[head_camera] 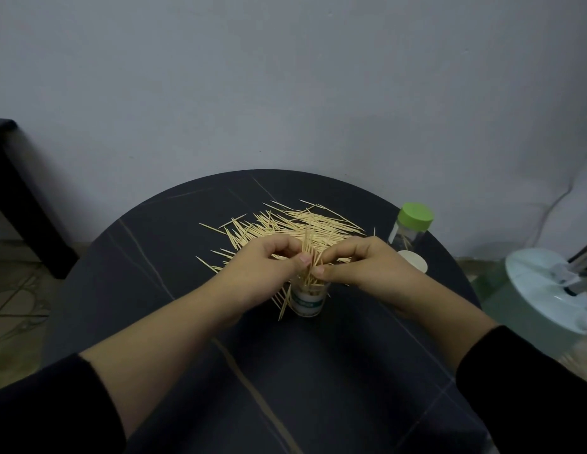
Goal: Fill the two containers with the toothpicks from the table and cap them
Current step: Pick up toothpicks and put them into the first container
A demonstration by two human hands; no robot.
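— How many containers are on the bench [318, 371]?

— 2. The open container [308, 303] stands upright directly under my hands, near the middle. The capped container [406, 237], wearing 1 green cap [416, 217], stands near the right edge.

— What are your 2 hands doing?

— Both have their fingers curled in. My left hand [269, 262] and my right hand [359, 262] pinch 1 bundle of toothpicks [309, 250] from either side. It stands upright, its lower ends inside the open container's mouth.

— Any cap lying loose?

— 1 white cap [414, 261] lies just beside my right hand, in front of the capped container.

— And the other toothpicks?

— 1 loose pile [285, 221] lies spread beyond my hands, too many to count. A few stray toothpicks [285, 301] lean against the open container's left side.
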